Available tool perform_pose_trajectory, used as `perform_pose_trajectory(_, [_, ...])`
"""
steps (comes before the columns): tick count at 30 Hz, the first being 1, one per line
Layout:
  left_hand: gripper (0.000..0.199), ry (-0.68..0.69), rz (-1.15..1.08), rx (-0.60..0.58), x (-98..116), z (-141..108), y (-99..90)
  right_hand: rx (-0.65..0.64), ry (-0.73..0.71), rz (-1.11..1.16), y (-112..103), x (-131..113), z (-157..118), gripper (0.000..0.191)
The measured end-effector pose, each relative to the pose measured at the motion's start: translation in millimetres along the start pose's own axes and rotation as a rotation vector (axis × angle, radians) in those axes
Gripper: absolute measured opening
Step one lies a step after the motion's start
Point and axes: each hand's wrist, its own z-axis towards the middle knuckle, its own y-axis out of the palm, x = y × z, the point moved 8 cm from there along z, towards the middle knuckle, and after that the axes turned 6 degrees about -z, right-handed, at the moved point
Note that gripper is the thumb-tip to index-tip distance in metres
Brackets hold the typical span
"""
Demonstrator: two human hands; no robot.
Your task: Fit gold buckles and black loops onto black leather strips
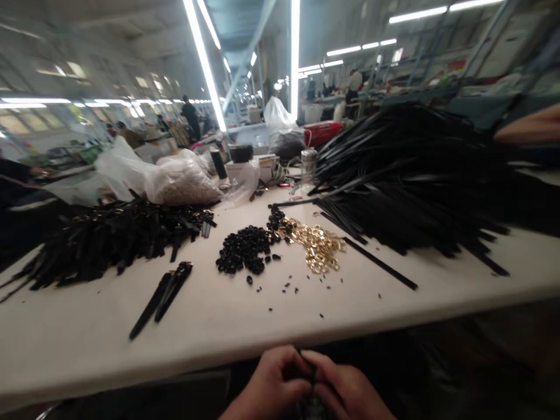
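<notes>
Below the table's front edge, my left hand [275, 382] and my right hand [345, 385] meet with fingertips pinched close together. Something dark shows between them, mostly covered by the fingers, and its kind cannot be made out. On the table ahead lie a heap of small black rings or buckles [245, 248] and a pile of gold-coloured metal buckles [321, 245], which touch at the back. Left of these, a few black straps [172, 291] with metal at one end lie side by side. A single long black strip [380, 262] lies to the right.
A large mound of black strips [420, 169] covers the right, with another person's arm [531, 125] beyond it. Finished-looking black straps [114, 239] are heaped left. Behind stand a filled plastic bag [184, 178] and a clear jar [308, 166]. Black scraps dot the pale table [210, 326].
</notes>
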Motion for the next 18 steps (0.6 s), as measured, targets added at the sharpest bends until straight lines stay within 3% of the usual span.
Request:
perform_pose_trajectory(3, [0.011, 0.088, 0.117, 0.009, 14.5, -1.8, -2.4, -0.139, 0.141, 0.154, 13.4, 7.3, -3.7, 0.047])
perform_pose_trajectory(5, [0.007, 0.079, 0.166, 0.015, 20.3, -2.0, -7.2, -0.134, 0.169, 0.205, 9.1, 6.6, -1.7, 0.044])
perform_pose_trajectory(8, [0.015, 0.071, 0.225, -0.002, 26.7, -2.0, -9.5, -0.131, 0.170, 0.249, 2.5, 1.9, 4.3, 0.038])
perform_pose_trajectory(12, [0.018, 0.122, 0.309, -0.034, 38.9, 0.1, -3.0, -0.152, 0.242, 0.262, -1.5, 3.9, 12.5, 0.024])
perform_pose_trajectory(18, [0.015, 0.072, 0.311, -0.098, 50.0, 9.5, 6.6, -0.229, 0.241, 0.180, -15.2, 8.2, 15.8, 0.017])
